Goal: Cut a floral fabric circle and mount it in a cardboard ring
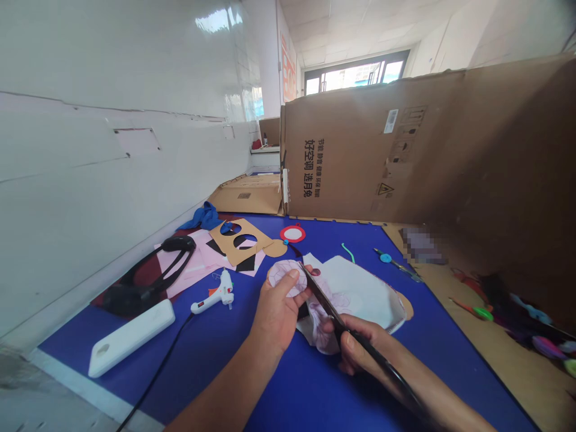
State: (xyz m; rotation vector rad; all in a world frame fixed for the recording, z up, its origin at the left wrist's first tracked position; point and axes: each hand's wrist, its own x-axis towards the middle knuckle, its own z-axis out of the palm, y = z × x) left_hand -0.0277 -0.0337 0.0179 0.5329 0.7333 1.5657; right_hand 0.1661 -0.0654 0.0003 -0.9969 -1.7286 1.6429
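Note:
My left hand (pixel 279 309) pinches a thin white sheet (pixel 355 294), its thumb resting on a round part outlined in pink (pixel 284 279). My right hand (pixel 360 345) grips long black scissors (pixel 355 336) by the handles. Their blades lie across the sheet beside the pink circle, and their tips reach its upper edge near my left fingers. The sheet is crumpled below my hands, and a tan shape (pixel 405 305) peeks out from under its right edge.
A blue mat (pixel 306 390) covers the table. On it lie a hot glue gun (pixel 216 293) with a black cord, a white power bank (pixel 131 338), a cardboard stencil (pixel 238 243), and a red ring (pixel 292 233). A tall cardboard panel (pixel 355 156) stands behind.

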